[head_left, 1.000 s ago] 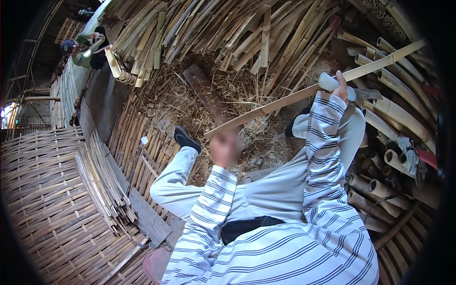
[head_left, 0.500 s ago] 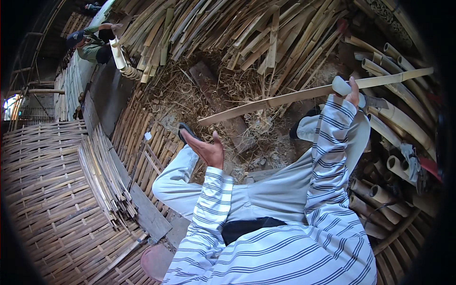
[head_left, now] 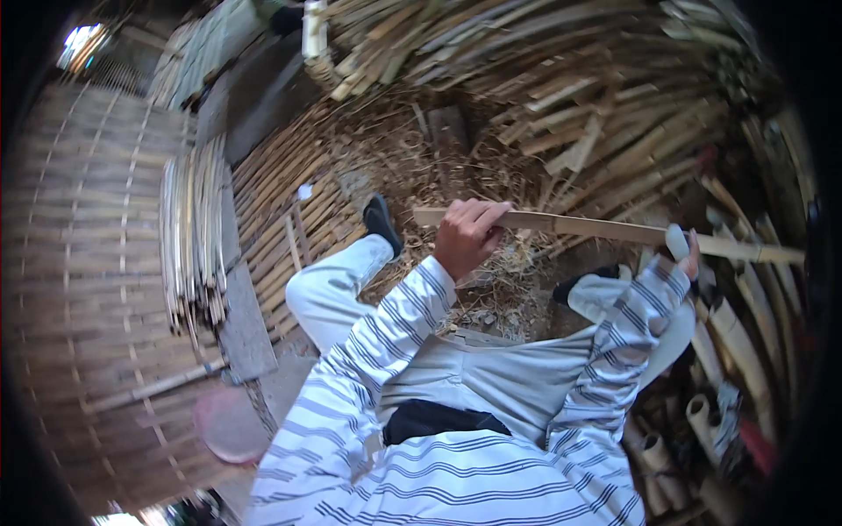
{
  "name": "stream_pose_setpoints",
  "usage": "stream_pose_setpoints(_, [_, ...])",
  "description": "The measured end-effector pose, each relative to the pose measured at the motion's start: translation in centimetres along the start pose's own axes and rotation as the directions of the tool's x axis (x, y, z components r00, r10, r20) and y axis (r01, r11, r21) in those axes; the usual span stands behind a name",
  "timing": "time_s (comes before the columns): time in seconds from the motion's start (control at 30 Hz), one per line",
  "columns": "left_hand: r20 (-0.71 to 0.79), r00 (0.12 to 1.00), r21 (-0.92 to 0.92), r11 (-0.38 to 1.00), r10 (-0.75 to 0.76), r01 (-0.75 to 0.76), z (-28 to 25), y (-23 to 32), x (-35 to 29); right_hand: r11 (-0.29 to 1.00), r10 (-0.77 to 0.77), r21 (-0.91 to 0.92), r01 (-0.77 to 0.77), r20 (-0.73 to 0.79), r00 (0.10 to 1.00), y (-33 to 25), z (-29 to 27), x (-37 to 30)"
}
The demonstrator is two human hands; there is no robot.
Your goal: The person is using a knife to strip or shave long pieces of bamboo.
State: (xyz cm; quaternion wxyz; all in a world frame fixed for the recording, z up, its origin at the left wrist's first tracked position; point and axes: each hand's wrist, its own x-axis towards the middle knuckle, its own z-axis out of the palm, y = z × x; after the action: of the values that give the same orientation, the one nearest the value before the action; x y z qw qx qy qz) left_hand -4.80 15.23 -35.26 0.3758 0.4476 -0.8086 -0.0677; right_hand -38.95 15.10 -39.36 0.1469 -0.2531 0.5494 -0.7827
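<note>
"Head view: how do the fingers stand?"

"The left hand (head_left: 471,235) curls its fingers round the bamboo strip (head_left: 596,228), whose left edge juts just past them. The right hand (head_left: 692,256) is at the strip beside a pale pad (head_left: 676,242); its grip cannot be told."

"And room?"

"Open between strip and trousers (head_left: 526,377), over shavings (head_left: 513,305); bamboo poles (head_left: 735,337) crowd the right end."

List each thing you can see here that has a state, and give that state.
Left hand: closed on the bamboo strip
Bamboo strip: split, flat, held in the air
Right hand: at the pale handle, grip partly hidden
Pale handle: against the strip
Shavings: loose, scattered on the ground
Slat bundle: stacked lengthwise
Dark shoe: worn on the left foot
</note>
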Motion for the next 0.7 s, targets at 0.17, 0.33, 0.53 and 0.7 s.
stream_pose_setpoints(0.17, [-0.072, 0.996, 0.072, 0.996, -0.047, 0.052, -7.3, -3.3, 0.3, 0.998, 0.06, -0.002, -0.061, 0.124, 0.99, 0.0, 1.0, -0.7])
stream_pose_setpoints(0.33, [-0.349, 0.914, 0.145, 0.952, -0.205, 0.269, -18.6, -5.2, -3.4, 0.994, 0.113, -0.038, -0.107, 0.245, 0.963, 0.0, 1.8, -1.7])
stream_pose_setpoints(0.53, [-0.636, 0.569, 0.075, 0.692, -0.521, 0.718, -30.3, -6.0, -15.0, 0.988, 0.154, -0.079, -0.136, 0.336, 0.929, -0.2, 2.2, -2.2])
stream_pose_setpoints(0.7, [-0.757, 0.344, 0.058, 0.468, -0.555, 0.882, -31.4, -7.5, -28.5, 0.983, 0.179, -0.101, -0.152, 0.373, 0.911, -0.5, 2.7, -2.6])
